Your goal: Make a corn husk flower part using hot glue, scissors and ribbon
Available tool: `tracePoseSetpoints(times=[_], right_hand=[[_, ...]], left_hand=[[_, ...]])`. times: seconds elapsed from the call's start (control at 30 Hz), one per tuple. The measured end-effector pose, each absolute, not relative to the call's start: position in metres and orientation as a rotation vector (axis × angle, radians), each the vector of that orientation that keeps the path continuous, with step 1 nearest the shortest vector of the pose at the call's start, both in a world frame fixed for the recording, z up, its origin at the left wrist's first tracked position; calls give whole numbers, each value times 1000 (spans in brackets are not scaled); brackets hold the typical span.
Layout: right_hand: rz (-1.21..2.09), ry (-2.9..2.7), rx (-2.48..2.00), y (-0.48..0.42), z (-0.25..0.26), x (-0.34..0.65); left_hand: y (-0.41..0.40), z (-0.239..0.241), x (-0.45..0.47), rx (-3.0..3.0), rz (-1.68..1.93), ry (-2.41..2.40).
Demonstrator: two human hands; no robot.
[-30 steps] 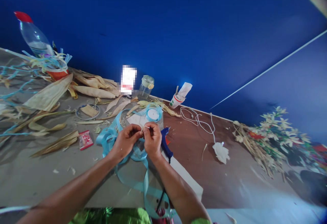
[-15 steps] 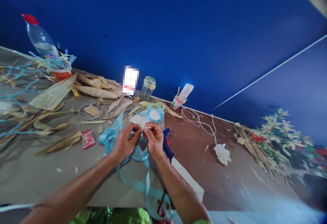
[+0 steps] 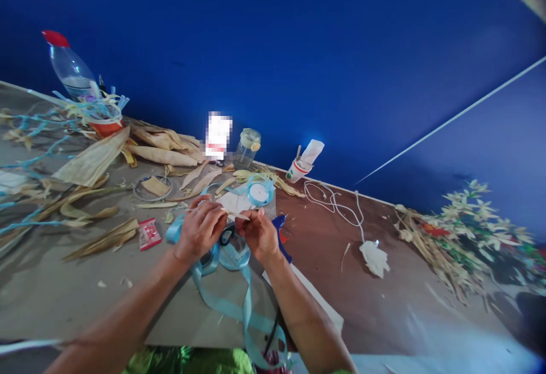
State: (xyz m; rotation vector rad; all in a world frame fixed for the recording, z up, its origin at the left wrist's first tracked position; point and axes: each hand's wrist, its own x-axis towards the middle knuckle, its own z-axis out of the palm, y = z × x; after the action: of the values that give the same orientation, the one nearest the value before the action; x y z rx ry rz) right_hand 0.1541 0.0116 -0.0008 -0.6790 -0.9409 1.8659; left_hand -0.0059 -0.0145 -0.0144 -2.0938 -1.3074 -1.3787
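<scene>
One thin pale strip [image 3: 236,215] pinched tight in right hand [image 3: 258,233]. Left hand [image 3: 199,229] on its other end, grip hard to tell. Just under: one blue ribbon [image 3: 239,306] on table [image 3: 63,300]. Near: one roll [image 3: 259,192], one glue gun [image 3: 282,237]. Far back: one jar [image 3: 246,146], one cup [image 3: 297,168], one bottle [image 3: 70,70].

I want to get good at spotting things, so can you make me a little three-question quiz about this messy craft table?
1. True or false: the bottle has a red cap.
2. Which lies nearest the right hand? A: the paper cup. B: the blue glue gun. C: the bottle.
3. Fill in the missing word: the loose ribbon is light ____.

Key: 1 true; 2 B; 3 blue.
</scene>
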Motion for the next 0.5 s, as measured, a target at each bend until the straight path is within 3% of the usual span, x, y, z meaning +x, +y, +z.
tracePoseSetpoints(times=[0.23, 0.5], right_hand=[[1685, -1128, -900, 8, 4, 153], [1601, -1050, -951, 22, 21, 175]], left_hand=[[-16, -13, -7, -2198, -1183, -1208], [-13, -10, -11, -2114, -1192, -1202]])
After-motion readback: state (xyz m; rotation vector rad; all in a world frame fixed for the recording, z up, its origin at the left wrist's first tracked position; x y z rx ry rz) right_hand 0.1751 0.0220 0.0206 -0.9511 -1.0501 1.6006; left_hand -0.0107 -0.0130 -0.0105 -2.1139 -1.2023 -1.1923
